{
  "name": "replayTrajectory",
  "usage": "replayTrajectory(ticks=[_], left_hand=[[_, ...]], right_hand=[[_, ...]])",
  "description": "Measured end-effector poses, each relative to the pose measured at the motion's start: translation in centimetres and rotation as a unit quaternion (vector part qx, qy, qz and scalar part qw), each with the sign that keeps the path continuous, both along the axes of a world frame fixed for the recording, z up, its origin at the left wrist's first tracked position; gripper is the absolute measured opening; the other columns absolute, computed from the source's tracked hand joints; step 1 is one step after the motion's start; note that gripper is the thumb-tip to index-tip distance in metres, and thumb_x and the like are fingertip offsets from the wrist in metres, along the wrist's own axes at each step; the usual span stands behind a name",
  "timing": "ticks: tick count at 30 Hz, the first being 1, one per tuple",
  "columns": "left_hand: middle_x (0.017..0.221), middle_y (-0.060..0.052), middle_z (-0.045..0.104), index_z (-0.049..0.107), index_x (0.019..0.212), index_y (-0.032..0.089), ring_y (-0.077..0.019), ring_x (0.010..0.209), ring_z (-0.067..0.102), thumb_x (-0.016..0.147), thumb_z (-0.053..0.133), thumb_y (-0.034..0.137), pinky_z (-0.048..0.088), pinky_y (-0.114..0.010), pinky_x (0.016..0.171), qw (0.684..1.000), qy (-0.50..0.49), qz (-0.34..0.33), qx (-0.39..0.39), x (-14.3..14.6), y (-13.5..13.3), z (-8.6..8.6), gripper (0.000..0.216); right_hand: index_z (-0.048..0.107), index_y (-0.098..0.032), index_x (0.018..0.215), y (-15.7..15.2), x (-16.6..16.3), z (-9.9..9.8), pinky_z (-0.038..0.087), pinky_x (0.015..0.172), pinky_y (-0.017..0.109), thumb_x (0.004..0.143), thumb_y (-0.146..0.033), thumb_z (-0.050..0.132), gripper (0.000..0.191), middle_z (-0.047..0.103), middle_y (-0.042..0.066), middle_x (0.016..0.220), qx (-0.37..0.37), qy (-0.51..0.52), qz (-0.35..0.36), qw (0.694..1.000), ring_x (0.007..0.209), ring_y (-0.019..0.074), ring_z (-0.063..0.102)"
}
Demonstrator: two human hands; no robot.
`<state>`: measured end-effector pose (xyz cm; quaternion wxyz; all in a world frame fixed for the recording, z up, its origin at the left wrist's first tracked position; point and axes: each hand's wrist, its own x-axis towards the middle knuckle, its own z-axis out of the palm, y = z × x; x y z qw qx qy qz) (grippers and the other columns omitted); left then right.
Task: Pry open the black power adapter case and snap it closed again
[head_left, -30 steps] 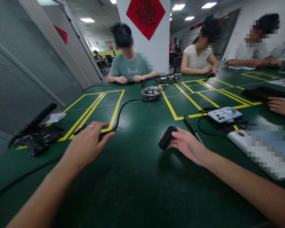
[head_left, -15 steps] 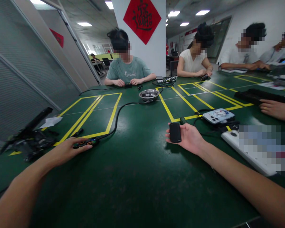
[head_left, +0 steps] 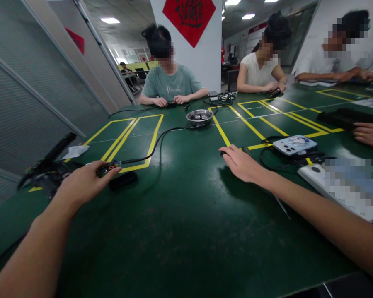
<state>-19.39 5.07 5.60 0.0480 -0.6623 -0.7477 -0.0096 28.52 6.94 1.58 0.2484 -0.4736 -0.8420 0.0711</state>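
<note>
My left hand [head_left: 88, 178] is closed on a small circuit board [head_left: 109, 167] with orange and coloured parts, thumb along its near side. A black cable [head_left: 149, 156] runs from the board towards a metal bowl [head_left: 199, 118]. Just below the board is a dark oblong shape [head_left: 123, 181]; I cannot tell whether it is a part or a shadow. My right hand [head_left: 240, 163] is palm down over the table, fingers curled round a small black cover [head_left: 223, 153], of which only an end shows. Beside that hand is a dark green handle [head_left: 246, 152], and a thin metal shaft [head_left: 282, 206] shows below the forearm.
A black stand-like device [head_left: 49, 169] and white paper [head_left: 75, 152] are at the left. To the right lie a phone [head_left: 295, 144] on cables and a white case [head_left: 313, 174]. Yellow tape [head_left: 220, 130] marks the green table [head_left: 174, 231]. Several people sit around it.
My right hand has turned from palm up, with the black cover lying in it, to palm down. My left hand has raised the board slightly. The view has tilted down a little.
</note>
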Motion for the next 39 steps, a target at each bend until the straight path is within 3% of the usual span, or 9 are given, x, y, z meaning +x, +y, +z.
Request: replayTrajectory(ticks=[3, 9, 15, 19, 23, 26, 31, 36, 39], left_hand=[[0.106, -0.014, 0.065, 0.056, 0.124, 0.011, -0.0275, 0.088, 0.06, 0.086, 0.03, 0.074, 0.041, -0.027, 0.067, 0.999, 0.026, 0.015, 0.023, 0.0, -0.3, 0.2, 0.077], [0.115, -0.014, 0.062, 0.052, 0.128, 0.013, -0.0293, 0.094, 0.059, 0.087, 0.024, 0.074, 0.038, -0.027, 0.065, 0.993, 0.07, 0.04, 0.083, 0.3, -0.8, 0.1, 0.078], [0.108, -0.016, 0.064, 0.052, 0.127, 0.013, -0.0308, 0.092, 0.06, 0.089, 0.022, 0.071, 0.037, -0.03, 0.066, 0.987, 0.07, 0.059, 0.13, 1.5, -1.0, -0.1, 0.076], [0.108, -0.017, 0.064, 0.054, 0.125, 0.012, -0.0307, 0.091, 0.06, 0.09, 0.023, 0.069, 0.038, -0.03, 0.067, 0.985, 0.072, 0.064, 0.144, 2.0, -1.0, -0.3, 0.074], [0.107, -0.017, 0.065, 0.055, 0.124, 0.012, -0.0319, 0.092, 0.061, 0.089, 0.026, 0.069, 0.041, -0.033, 0.069, 0.984, 0.068, 0.065, 0.154, 2.3, -1.0, -0.3, 0.073], [0.106, -0.018, 0.065, 0.056, 0.123, 0.012, -0.0342, 0.094, 0.062, 0.089, 0.026, 0.07, 0.043, -0.035, 0.071, 0.984, 0.067, 0.056, 0.156, 2.6, -1.0, -0.1, 0.073], [0.109, -0.017, 0.065, 0.055, 0.12, 0.014, -0.0359, 0.096, 0.062, 0.09, 0.026, 0.068, 0.046, -0.038, 0.071, 0.987, 0.062, 0.019, 0.149, 4.6, -1.1, 0.2, 0.069], [0.111, -0.013, 0.063, 0.049, 0.123, 0.015, -0.0286, 0.098, 0.062, 0.095, 0.032, 0.055, 0.046, -0.036, 0.08, 0.983, -0.017, -0.169, 0.065, 9.5, -2.0, -0.2, 0.051], [0.106, -0.011, 0.065, 0.049, 0.12, 0.017, -0.0268, 0.091, 0.064, 0.095, 0.034, 0.052, 0.046, -0.035, 0.077, 0.971, -0.066, -0.228, 0.041, 12.5, -3.2, -0.5, 0.045]], right_hand=[[0.055, -0.009, 0.126, 0.5, -0.6, -1.1, 0.043, 0.092, 0.045, 0.096, -0.031, 0.037, 0.041, 0.058, 0.019, 0.111, 0.062, -0.167, 0.009, 0.984, 0.105, 0.0294, 0.055], [0.049, -0.006, 0.13, 0.0, -3.7, 0.1, 0.036, 0.097, 0.052, 0.093, -0.027, 0.043, 0.044, 0.05, 0.023, 0.128, 0.122, -0.19, 0.041, 0.973, 0.12, 0.036, 0.044], [0.058, -0.007, 0.113, -0.1, -16.8, 1.6, 0.045, 0.086, 0.046, 0.092, -0.032, 0.047, 0.034, 0.056, 0.021, 0.118, 0.098, -0.115, 0.169, 0.974, 0.108, 0.032, 0.052], [0.054, -0.009, 0.122, 0.3, -26.4, 0.9, 0.046, 0.09, 0.045, 0.095, -0.037, 0.043, 0.04, 0.055, 0.017, 0.124, 0.073, -0.093, 0.168, 0.979, 0.113, 0.0296, 0.051], [0.057, -0.016, 0.119, 0.8, -30.1, -0.4, 0.048, 0.091, 0.044, 0.093, -0.036, 0.053, 0.033, 0.056, 0.011, 0.127, 0.05, -0.117, 0.204, 0.971, 0.11, 0.0241, 0.057], [0.065, -0.015, 0.109, 1.2, -28.1, -1.0, 0.046, 0.092, 0.043, 0.096, -0.027, 0.046, 0.026, 0.059, 0.01, 0.12, 0.052, -0.121, 0.214, 0.968, 0.109, 0.024, 0.057], [0.07, -0.01, 0.102, 0.2, -19.4, -0.9, 0.044, 0.086, 0.041, 0.094, -0.027, 0.046, 0.031, 0.059, 0.017, 0.11, 0.044, -0.126, 0.194, 0.972, 0.102, 0.0262, 0.055], [0.071, -0.014, 0.108, -3.9, -9.2, 0.1, 0.045, 0.08, 0.04, 0.095, -0.026, 0.043, 0.033, 0.058, 0.017, 0.108, 0.037, -0.133, 0.175, 0.975, 0.095, 0.0248, 0.055], [0.07, -0.017, 0.111, -6.4, -5.0, 1.1, 0.045, 0.087, 0.04, 0.093, -0.026, 0.049, 0.029, 0.059, 0.014, 0.11, 0.024, -0.096, 0.202, 0.974, 0.101, 0.0227, 0.054]])
